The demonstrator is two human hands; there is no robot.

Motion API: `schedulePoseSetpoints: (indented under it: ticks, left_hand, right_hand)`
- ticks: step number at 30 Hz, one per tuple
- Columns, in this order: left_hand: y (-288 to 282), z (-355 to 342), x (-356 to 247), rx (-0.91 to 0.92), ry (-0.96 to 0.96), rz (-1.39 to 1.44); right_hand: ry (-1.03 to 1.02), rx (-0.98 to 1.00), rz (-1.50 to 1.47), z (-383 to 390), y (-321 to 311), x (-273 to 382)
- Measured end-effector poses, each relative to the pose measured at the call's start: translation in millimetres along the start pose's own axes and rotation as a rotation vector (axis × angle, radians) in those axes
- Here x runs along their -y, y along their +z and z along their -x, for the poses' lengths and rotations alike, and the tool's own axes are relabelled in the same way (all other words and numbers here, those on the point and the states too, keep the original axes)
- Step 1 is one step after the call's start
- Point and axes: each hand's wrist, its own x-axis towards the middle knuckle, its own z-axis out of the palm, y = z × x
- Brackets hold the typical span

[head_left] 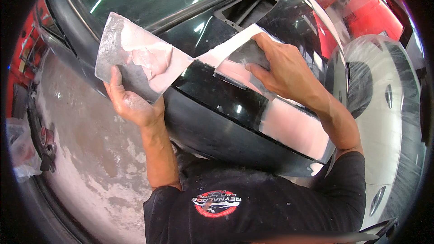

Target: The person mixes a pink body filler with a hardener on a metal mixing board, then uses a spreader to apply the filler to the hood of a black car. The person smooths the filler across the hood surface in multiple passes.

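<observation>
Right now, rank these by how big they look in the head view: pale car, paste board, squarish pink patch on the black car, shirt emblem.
1. Pale car
2. Paste board
3. Squarish pink patch
4. Shirt emblem

Nearness to the camera may enlarge the paste board; true sizes are unsure.

Bright in here. I see white tube reflections streaking the dark glass [135,4], upper left, and small glare spots on the glossy black bodywork [212,86], centre. Fisheye: corners black, pale car body [379,153] at right bowing. Middle sharp; dark strip [307,238] at bottom edge blurred.
</observation>
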Motion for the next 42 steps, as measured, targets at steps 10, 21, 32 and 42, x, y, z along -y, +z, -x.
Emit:
schedulePoseSetpoints:
  ticks: [10,21,32,42]
  left_hand:
    - [10,0,-6,-0.068,0.013,-0.085]
    - [12,-5,-10,-0.147,-0.162,0.116]
    - [14,-1,-11,-0.137,-0.085,-0.02]
    - [15,-7,-12,-0.071,-0.186,0.227]
  right_hand:
    - [0.278,-0.165,-0.009,13,-52,4]
    - [0.081,0.032,-0.09,55,-34,-27]
    - [-0.007,0.012,-0.013,40,-17,-41]
    - [0.024,-0.01,-0.104,38,-37,-19]
